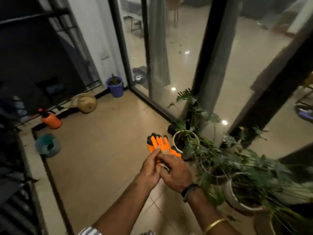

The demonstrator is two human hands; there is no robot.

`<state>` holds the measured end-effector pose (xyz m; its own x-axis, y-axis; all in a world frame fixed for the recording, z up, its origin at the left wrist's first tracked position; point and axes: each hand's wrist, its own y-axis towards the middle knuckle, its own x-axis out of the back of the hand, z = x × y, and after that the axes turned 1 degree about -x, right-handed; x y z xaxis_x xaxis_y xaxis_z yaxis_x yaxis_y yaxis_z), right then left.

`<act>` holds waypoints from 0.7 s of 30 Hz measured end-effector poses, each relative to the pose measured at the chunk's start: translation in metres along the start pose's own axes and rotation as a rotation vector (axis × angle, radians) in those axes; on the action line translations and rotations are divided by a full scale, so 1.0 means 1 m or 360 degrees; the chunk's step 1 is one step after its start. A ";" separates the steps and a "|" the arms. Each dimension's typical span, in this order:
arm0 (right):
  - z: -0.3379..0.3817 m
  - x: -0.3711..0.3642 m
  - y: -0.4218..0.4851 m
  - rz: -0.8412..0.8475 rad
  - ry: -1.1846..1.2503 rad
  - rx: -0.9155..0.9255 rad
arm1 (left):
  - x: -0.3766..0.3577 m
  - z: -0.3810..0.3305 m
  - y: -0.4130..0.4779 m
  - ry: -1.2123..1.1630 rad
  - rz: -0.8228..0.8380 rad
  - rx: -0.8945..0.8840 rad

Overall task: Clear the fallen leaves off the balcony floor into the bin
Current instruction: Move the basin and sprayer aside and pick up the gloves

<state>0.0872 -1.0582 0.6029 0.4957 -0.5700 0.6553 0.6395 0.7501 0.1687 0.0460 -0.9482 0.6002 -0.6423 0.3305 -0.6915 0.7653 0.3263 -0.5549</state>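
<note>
Blue bin (115,89) (w/ plant debris), hands hold gloves (158,143)

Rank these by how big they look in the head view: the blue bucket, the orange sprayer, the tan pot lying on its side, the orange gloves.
1. orange gloves, nearest the camera
2. tan pot
3. orange sprayer and blue bucket, too alike to rank
</note>
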 end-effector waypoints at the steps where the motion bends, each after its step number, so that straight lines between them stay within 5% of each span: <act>1: 0.017 -0.009 0.013 0.0002 0.0063 0.0050 | 0.010 -0.022 0.004 -0.0049 -0.0008 -0.0011; 7: 0.068 -0.077 0.090 -0.0465 0.0233 0.0035 | 0.039 -0.133 0.015 -0.0243 -0.0426 -0.0139; 10: 0.078 -0.111 0.143 -0.0531 0.0353 -0.0228 | 0.056 -0.181 0.029 -0.0448 -0.0498 -0.0298; 14: 0.084 -0.148 0.231 0.0152 0.1230 -0.1072 | 0.081 -0.253 0.068 -0.0551 -0.0658 -0.0469; 16: 0.088 -0.167 0.277 0.0573 0.1598 -0.1259 | 0.090 -0.290 0.088 -0.0653 -0.0650 -0.0566; 21: 0.125 -0.211 0.392 0.0756 0.1783 -0.1458 | 0.102 -0.381 0.135 -0.0749 -0.0696 -0.0829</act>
<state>0.1599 -0.6021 0.6229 0.6610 -0.6121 -0.4341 0.2213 0.7118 -0.6667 0.0678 -0.5330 0.6307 -0.7042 -0.2893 -0.6484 0.2585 0.7462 -0.6135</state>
